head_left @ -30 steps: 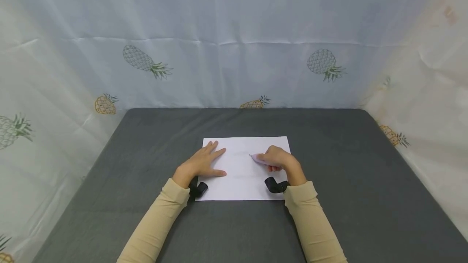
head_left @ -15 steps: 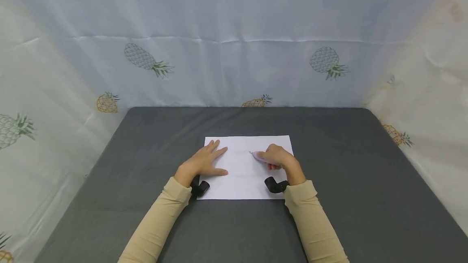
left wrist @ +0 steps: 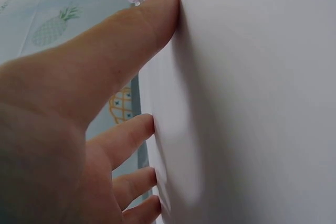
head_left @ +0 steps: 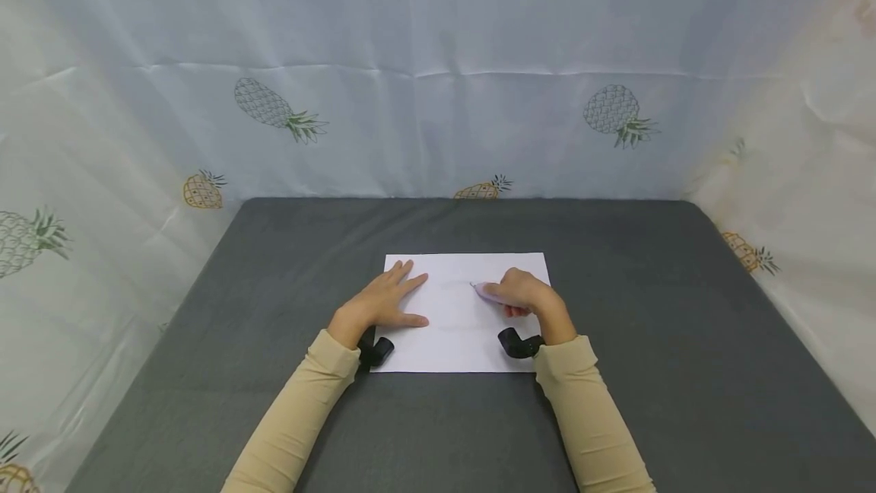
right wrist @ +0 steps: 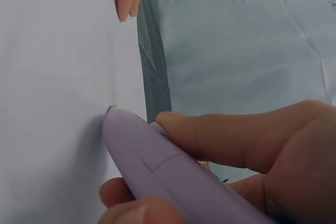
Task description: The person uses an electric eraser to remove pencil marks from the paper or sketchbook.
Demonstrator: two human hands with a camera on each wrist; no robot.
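A white sheet of paper (head_left: 452,348) lies flat before me. My left hand (head_left: 386,301) rests on its left side, fingers spread and fingertips touching it, also large in the left wrist view. My right hand (head_left: 525,295) grips a lilac pen-shaped tool (right wrist: 157,156), held at a low slant with its small tip at the paper. In the right wrist view the thumb (right wrist: 178,129) lies against a small raised button on the tool's side. A short dark mark or fine point shows at the tip; I cannot tell which. Its rear end is hidden by the hand.
The paper lies on a table with a dark grey cloth (head_left: 438,432). Behind it and at both sides hangs a pale curtain (head_left: 411,135) printed with pineapples. A black wrist camera (head_left: 520,343) sits over the paper's lower right part; another (head_left: 379,352) covers its lower left corner.
The head view has tilted slightly, so the curtain and table have risen a little in it. The tool's tip has shifted very slightly away from me on the paper. The left hand keeps its place.
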